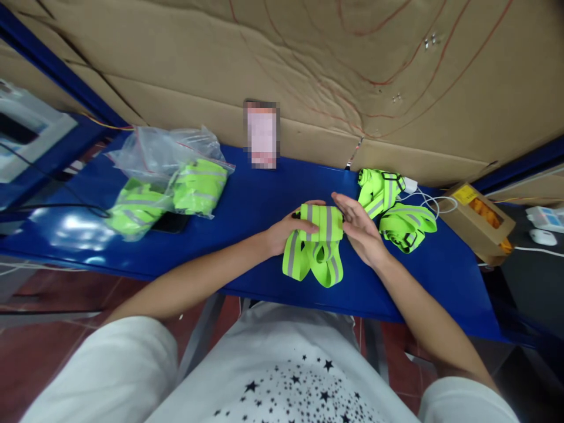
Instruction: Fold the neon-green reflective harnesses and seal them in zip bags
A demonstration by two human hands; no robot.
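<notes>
A neon yellow-green reflective strap (321,223) with grey stripes is folded into a bundle above the front part of the blue table, two loops hanging below it. My left hand (291,230) grips the bundle's left side, thumb across the front. At the right side my right hand (360,230) has its fingers stretched out, the palm facing the bundle and close against it; whether it touches is hard to tell. Two more bundled reflective straps with black buckles, an upper one (381,189) and a lower one (408,226), lie just right of my right hand.
Left on the blue table (247,264) are bagged green straps (200,188) and clear zip bags (163,154). A phone-like item (262,135), blurred out, leans on the cardboard wall (185,64). A cardboard box (478,220) and white cable (436,202) are at the right.
</notes>
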